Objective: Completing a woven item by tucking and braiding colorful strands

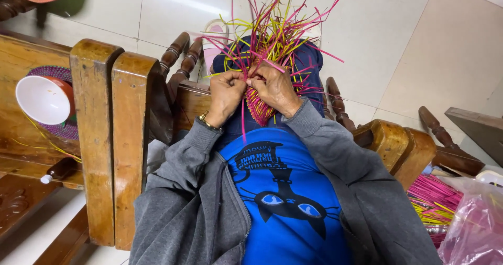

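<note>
A half-woven piece of pink and yellow strips (272,34) rests on my lap, with many loose strip ends fanning upward. My left hand (225,94), with a gold watch at the wrist, pinches strips at the woven edge. My right hand (275,89) grips the tightly woven pink part (258,110) just beside it. Both hands touch the piece and nearly meet. I wear a grey zip jacket over a blue shirt with a black cat print (285,199).
Wooden chair armrests (112,139) stand at my left and another armrest (395,144) at my right. A white bowl (44,100) sits on a purple woven mat at the left. Bundles of pink and yellow strips (432,202) and a pink plastic bag (474,223) lie at the lower right.
</note>
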